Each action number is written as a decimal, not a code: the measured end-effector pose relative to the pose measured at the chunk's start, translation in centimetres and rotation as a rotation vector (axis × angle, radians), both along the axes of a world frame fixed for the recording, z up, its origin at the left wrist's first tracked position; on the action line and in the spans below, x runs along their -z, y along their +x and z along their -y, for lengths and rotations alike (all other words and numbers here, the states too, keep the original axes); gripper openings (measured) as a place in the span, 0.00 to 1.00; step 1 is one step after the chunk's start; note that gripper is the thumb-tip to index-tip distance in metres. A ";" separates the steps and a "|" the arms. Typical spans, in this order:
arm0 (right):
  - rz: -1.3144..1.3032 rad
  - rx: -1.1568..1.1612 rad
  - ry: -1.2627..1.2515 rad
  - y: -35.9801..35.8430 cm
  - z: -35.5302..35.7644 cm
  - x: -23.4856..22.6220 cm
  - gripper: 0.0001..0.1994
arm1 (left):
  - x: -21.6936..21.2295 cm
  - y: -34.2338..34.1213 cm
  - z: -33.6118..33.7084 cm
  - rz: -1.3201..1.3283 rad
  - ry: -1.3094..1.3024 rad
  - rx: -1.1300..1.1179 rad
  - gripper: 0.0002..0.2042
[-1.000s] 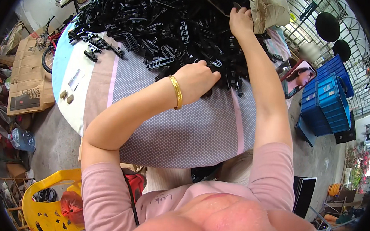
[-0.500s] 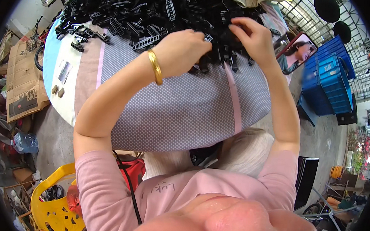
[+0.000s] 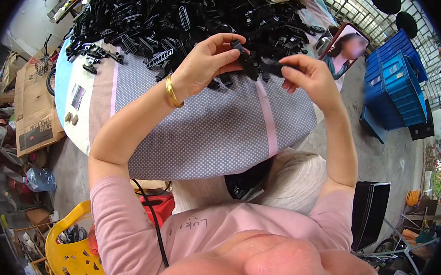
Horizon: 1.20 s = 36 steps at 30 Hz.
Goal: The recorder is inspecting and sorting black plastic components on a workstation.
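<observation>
A large heap of black plastic parts (image 3: 137, 16), some with ladder-like slots, covers the far side of the cloth-covered table (image 3: 205, 136). My left hand (image 3: 205, 62), with a gold bangle at the wrist, pinches a long black plastic part (image 3: 246, 62) between thumb and fingers at the heap's near edge. To its right, my right hand (image 3: 311, 80) is closed at the fingertips on a small black piece (image 3: 272, 67), smeared by motion. The two held pieces are close together; whether they touch I cannot tell.
A phone (image 3: 344, 50) leans by a metal cup (image 3: 327, 37) at the table's right. Several loose black parts (image 3: 96, 54) lie at the left, near two small brown lumps (image 3: 71, 118). Blue crates (image 3: 395, 83) stand on the right, a yellow chair (image 3: 72, 250) at lower left.
Both hands have come out of the heap toward me. The left now shows a long black part in its fingers, and the right a small black piece. The whole view has shifted slightly.
</observation>
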State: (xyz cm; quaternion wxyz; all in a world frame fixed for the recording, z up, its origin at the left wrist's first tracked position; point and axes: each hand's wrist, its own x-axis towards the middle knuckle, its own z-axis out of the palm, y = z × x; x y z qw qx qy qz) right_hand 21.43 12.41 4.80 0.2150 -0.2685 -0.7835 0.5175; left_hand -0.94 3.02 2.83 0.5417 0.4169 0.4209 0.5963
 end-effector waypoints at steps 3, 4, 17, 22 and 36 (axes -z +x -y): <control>-0.172 0.053 -0.156 -0.6 0.6 -0.1 0.14 | -0.3 0.6 0.1 -0.151 0.073 -0.078 0.13; -0.180 0.044 -0.170 -1.2 1.1 -0.1 0.14 | -0.4 0.9 0.2 -0.254 0.101 -0.121 0.12; -0.220 0.074 0.066 -3.7 2.7 2.0 0.14 | -0.8 1.6 1.3 -0.568 0.090 -0.182 0.20; -0.157 0.049 0.193 -3.8 2.9 2.3 0.14 | -0.9 1.4 1.2 -0.612 0.004 -0.177 0.20; 0.039 -0.052 0.480 -2.3 2.4 0.9 0.24 | -0.5 1.8 1.3 -0.614 0.175 -0.110 0.16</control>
